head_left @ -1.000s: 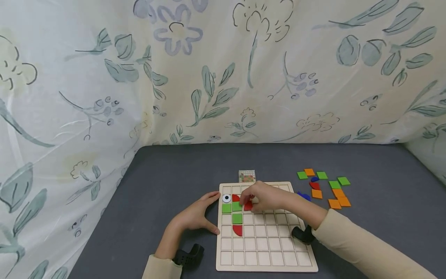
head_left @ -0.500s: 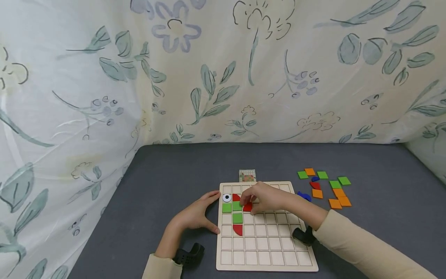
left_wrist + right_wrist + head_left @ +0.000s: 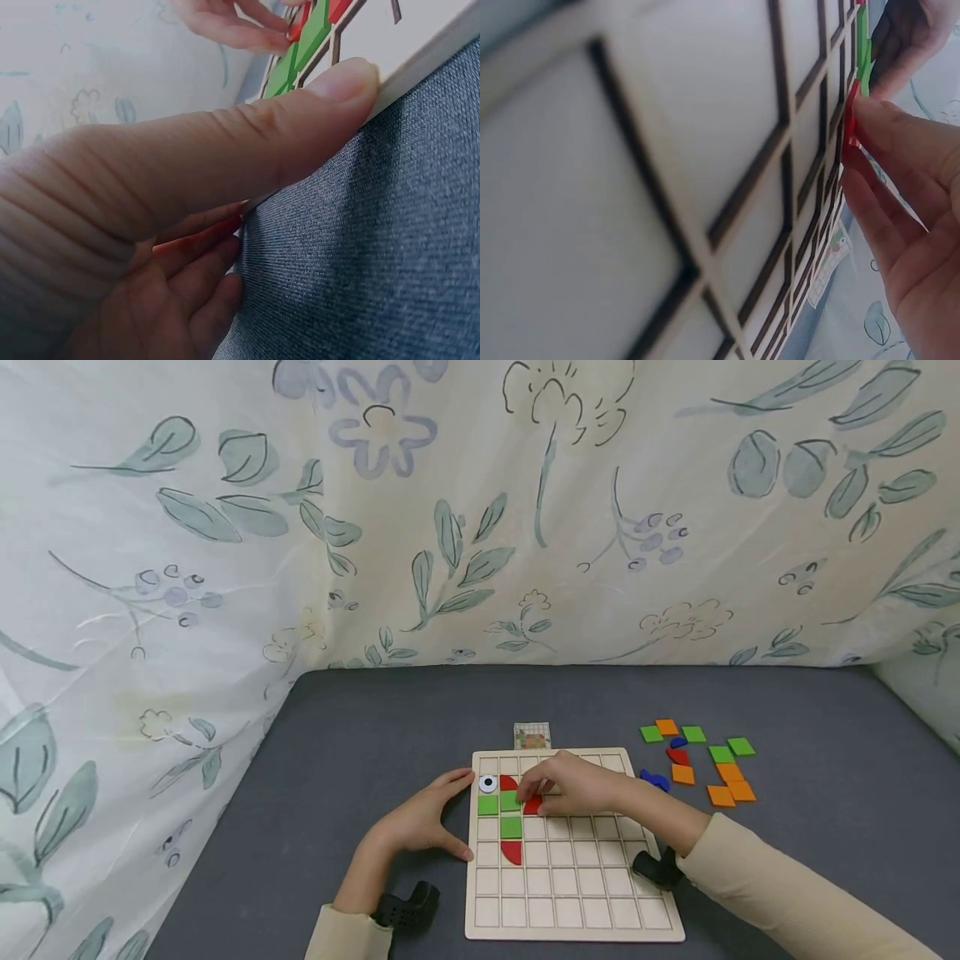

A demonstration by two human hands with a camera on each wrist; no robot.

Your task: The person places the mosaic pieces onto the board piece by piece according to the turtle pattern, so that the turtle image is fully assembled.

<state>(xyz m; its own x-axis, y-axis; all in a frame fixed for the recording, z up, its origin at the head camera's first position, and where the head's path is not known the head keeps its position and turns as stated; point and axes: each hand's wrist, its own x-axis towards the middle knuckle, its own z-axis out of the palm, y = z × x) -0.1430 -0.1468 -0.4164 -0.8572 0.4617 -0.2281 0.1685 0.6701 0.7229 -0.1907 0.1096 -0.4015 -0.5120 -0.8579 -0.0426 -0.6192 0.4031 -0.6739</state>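
A light wooden grid board (image 3: 570,883) lies on the dark table. Spread along its left edge, my left hand (image 3: 414,817) rests thumb and fingers against the rim; the left wrist view shows the thumb (image 3: 337,86) on that edge. My right hand (image 3: 576,783) pinches a red rounded tile (image 3: 532,807) over a cell in the second row; in the right wrist view the thumb and fingers meet at this red tile (image 3: 850,120). Left of it sit an eye tile (image 3: 487,784), green square tiles (image 3: 511,827) and two more red rounded tiles (image 3: 512,852).
Loose orange square tiles (image 3: 721,796), green tiles (image 3: 741,747), a red piece (image 3: 678,757) and blue pieces (image 3: 656,780) are scattered to the right of the board. A small picture card (image 3: 532,736) lies at the board's back edge. A patterned cloth (image 3: 600,510) hangs behind.
Both hands stay nearly in place. My right fingers and the red tile shift only very slightly over the same cell.
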